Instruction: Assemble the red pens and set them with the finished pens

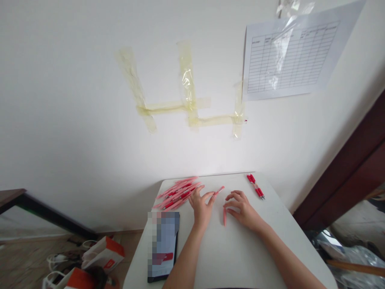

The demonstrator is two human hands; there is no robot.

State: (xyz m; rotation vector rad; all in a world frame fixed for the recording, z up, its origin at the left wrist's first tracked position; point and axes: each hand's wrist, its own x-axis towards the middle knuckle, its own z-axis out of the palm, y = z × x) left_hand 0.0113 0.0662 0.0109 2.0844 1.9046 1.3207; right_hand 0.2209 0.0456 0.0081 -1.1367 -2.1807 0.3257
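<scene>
Between the thumb and index finger of my left hand (201,206) is a short, slim pen piece (220,190), partly clear with a red end, pointing up and to the right. My right hand (245,210) pinches a thin pink pen piece (224,218) that hangs down towards the table. The two pieces are apart. Just left of my left hand lies a pile of pink and red pens (177,194). Two red pens (255,186) lie side by side at the table's back right, beyond my right hand.
A dark-edged tablet or phone (169,245), partly blurred out, lies at the left of the white table (234,257). The table's back edge meets a white wall (90,100) with yellowed tape and a printed sheet (288,60). Orange-and-white bags (104,253) stand on the floor, left.
</scene>
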